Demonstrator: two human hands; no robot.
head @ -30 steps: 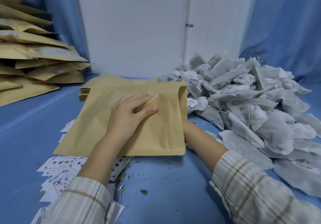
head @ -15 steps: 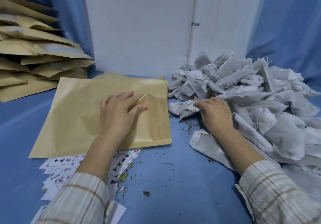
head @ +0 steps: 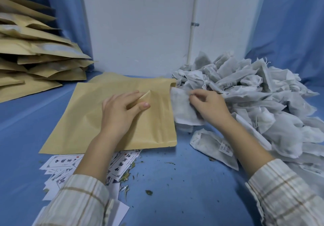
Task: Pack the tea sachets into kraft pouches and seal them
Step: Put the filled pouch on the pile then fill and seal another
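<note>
A flat kraft pouch [head: 84, 120] lies on the blue table in front of me, its open mouth at the right edge. My left hand [head: 121, 110] rests on the pouch and pinches a fold of its top layer between thumb and fingers. Just right of the mouth, my right hand [head: 208, 108] grips a white tea sachet [head: 182, 110] by its upper edge. The big heap of tea sachets [head: 259, 99] fills the right side of the table.
Filled kraft pouches [head: 35, 53] are stacked at the far left. A stack of flat pouches [head: 108, 77] lies behind the one I hold. Printed paper labels [head: 61, 162] and loose tea crumbs [head: 149, 192] lie near the front edge. A white wall panel stands behind.
My right hand has come left from the heap with a sachet, up to the pouch's mouth. The left hand keeps its pinch on the pouch's top layer.
</note>
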